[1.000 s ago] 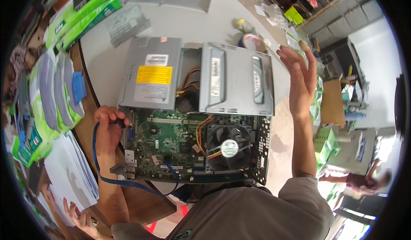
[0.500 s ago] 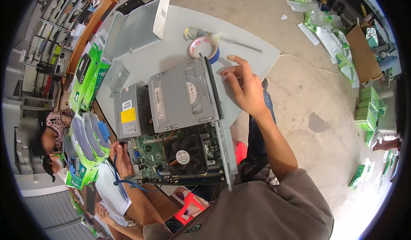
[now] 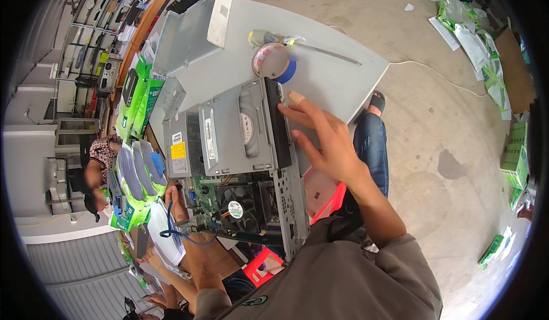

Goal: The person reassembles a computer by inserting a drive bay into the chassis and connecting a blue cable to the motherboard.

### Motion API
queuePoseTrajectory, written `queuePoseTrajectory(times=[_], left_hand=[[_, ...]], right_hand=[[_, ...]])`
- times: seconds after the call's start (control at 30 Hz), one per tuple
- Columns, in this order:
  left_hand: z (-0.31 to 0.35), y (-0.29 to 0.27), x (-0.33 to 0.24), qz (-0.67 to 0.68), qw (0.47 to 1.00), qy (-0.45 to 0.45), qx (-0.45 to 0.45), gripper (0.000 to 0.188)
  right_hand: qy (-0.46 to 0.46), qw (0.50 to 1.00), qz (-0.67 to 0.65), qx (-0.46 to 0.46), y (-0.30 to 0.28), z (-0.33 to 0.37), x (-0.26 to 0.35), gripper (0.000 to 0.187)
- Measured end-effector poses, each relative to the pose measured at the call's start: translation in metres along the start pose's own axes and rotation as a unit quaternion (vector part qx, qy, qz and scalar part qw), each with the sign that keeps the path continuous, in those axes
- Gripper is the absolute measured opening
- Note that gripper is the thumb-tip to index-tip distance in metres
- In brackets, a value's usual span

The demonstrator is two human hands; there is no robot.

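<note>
An opened desktop computer case (image 3: pixel 293 217) stands tilted on the table, its insides facing me. A grey optical drive (image 3: pixel 231 134) with a black front covers its upper part, beside the power supply (image 3: pixel 178 146) with a yellow label. Below it shows a green circuit board (image 3: pixel 207 197) with a black cooling fan (image 3: pixel 237 206). My left hand (image 3: pixel 176 204) grips the case at its rear edge, fingers partly hidden, next to a loose blue cable (image 3: pixel 197 241). My right hand (image 3: pixel 331 143) is spread with its fingertips at the drive's black front; whether all of them touch cannot be told.
Beyond the case lie a tape roll (image 3: pixel 271 63), a screwdriver (image 3: pixel 326 53) and a bent metal cover (image 3: pixel 191 37). Green packages (image 3: pixel 137 100) line the table's left side, where another person (image 3: pixel 103 160) sits. A red stool (image 3: pixel 266 266) is below the table.
The case has tipped, so more of its front edge and the drive's black face shows. My right hand has come nearer to the drive's front. My left hand keeps its hold.
</note>
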State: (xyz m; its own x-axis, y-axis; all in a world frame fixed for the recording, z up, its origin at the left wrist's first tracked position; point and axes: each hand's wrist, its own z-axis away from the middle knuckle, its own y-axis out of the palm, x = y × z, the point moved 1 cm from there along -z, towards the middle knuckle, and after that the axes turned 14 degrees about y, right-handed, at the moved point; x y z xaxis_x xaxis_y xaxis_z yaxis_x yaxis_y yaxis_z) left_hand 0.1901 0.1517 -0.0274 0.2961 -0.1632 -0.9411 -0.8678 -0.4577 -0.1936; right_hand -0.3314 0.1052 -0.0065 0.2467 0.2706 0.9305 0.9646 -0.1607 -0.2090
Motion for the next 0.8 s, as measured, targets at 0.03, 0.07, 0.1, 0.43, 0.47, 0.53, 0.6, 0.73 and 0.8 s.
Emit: queuePoseTrajectory(times=[0.03,0.07,0.1,0.43,0.47,0.53,0.6,0.73,0.8], left_hand=[[-0.001,-0.004,0.002,0.01,1.0,0.007,0.006,0.021],[-0.003,-0.01,0.003,0.007,1.0,0.007,0.006,0.021],[-0.005,-0.011,0.003,0.005,1.0,-0.004,0.0,0.019],[0.001,-0.005,-0.002,0.007,0.999,-0.005,-0.039,0.015],[0.001,-0.003,-0.005,0.009,0.999,-0.005,-0.05,0.015],[0.001,0.005,-0.013,0.021,0.999,0.006,-0.035,0.014],[-0.006,0.005,-0.004,0.005,0.999,-0.004,-0.035,0.015],[0.007,0.017,-0.04,-0.145,0.989,-0.006,-0.008,0.022],[0.009,0.014,-0.031,-0.081,0.996,0.01,-0.028,0.019]], right_hand=[[-0.021,1.0,-0.003,-0.012,0.001,0.003,0.0,0.063],[-0.021,1.0,-0.006,-0.011,0.002,0.006,0.0,0.063],[-0.028,0.999,-0.01,-0.022,0.002,0.01,0.001,0.062],[0.012,0.992,-0.125,-0.016,0.019,0.044,0.0,0.045],[0.007,0.992,-0.126,-0.005,0.021,0.046,0.002,0.045],[0.043,0.987,-0.151,-0.028,0.024,0.045,0.005,0.04],[0.09,0.979,-0.179,-0.037,0.028,0.042,0.006,0.042],[0.136,0.963,-0.232,0.005,0.045,0.018,0.022,0.057],[0.16,0.96,-0.228,0.014,0.054,0.008,0.034,0.061]])
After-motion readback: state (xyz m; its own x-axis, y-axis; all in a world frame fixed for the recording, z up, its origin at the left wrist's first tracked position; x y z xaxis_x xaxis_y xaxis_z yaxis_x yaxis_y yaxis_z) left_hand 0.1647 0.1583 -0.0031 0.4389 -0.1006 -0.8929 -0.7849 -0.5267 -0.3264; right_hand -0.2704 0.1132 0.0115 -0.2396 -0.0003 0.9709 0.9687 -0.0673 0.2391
